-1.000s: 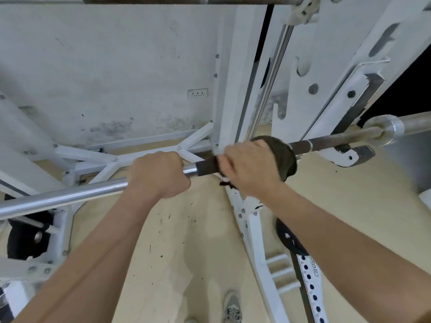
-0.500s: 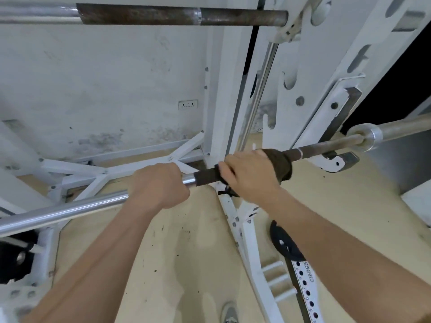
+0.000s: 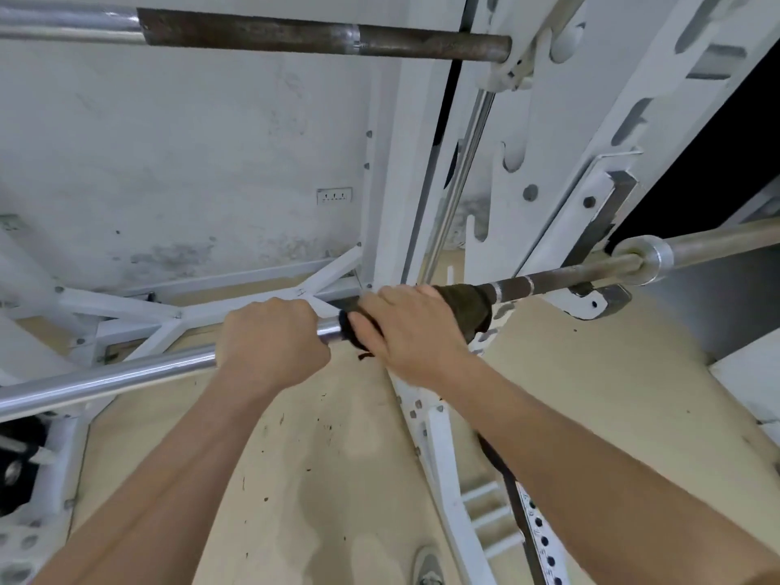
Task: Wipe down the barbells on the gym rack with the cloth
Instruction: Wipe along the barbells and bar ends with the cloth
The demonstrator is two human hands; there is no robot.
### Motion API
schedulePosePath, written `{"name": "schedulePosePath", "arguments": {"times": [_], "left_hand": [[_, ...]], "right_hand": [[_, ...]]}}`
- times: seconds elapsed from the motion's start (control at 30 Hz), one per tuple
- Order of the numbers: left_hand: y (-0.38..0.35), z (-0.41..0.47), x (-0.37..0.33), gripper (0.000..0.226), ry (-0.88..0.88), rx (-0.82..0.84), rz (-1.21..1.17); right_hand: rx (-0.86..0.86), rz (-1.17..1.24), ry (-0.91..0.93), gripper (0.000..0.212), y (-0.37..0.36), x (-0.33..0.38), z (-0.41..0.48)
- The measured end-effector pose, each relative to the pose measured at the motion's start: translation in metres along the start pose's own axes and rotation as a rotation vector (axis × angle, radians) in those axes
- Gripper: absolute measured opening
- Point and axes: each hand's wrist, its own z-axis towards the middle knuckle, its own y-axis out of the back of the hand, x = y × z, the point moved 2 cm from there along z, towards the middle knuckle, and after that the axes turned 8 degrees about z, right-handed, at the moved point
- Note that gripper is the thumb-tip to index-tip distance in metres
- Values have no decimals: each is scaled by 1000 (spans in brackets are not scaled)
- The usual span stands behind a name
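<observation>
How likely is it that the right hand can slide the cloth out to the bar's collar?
Probably not quite: the right hand grips the cloth round the bar, but the bar sits in a hook just before the collar.

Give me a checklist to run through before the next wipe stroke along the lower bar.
1. The cloth is wrapped round the lower barbell under the right hand: ok.
2. The left hand grips the bar right beside the cloth to steady it: ok.
3. The bar sits in the rack hook on the right: ok.
4. Support at the bar's left end: out of view, cannot tell.
5. The dark stretch between cloth and hook is free of obstructions: ok.
6. The upper barbell already wiped: it looks dark and rusty, cannot tell.
</observation>
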Motion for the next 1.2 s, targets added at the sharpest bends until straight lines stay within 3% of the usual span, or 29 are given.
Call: {"name": "schedulePosePath", "arguments": {"times": [0.13,0.23,0.3,0.4,0.47,0.53,0.63,0.7,0.77,0.83,0.87,0.93,1.0,1.1,1.2], "left_hand": [[0,3,4,12,13,73,2],[-2,5,3,11,66,104,16],[2,4,1,7,84,146,-14],[20,5,-36,38,-53,125,-48],[34,12,-90,43,-158,20,-96],[38,21,-144,36,-193,-71,-62],[33,36,-176,29,-61,-150,103],[30,43,-175,30,-5,-130,133],[30,52,-172,32,-25,-48,71],[32,59,-169,27,-50,69,-68],[34,62,-168,23,-56,132,-132],[37,66,-166,20,-61,232,-195],[34,69,-164,20,-67,263,-191],[29,61,-169,22,-38,109,-107],[26,48,-176,28,32,-109,68]], "right_hand": [[-36,-44,-284,47,33,-108,-26],[-62,-110,-411,41,30,-106,-16],[-113,-61,-345,37,20,-71,-11],[-150,60,-96,37,17,-73,-22],[-65,8,-26,38,26,-111,-26],[8,-102,-79,34,39,-145,-25],[150,-249,-79,25,47,-164,-18],[230,-128,-93,20,46,-167,-5],[435,5,-223,41,51,-174,15],[574,61,-257,43,52,-176,21],[534,1,-172,36,52,-174,18],[269,-111,5,20,45,-169,-9],[66,-41,-25,28,42,-169,-38],[-70,64,-50,38,31,-174,-53],[-162,98,-88,20,26,-146,-37]]}}
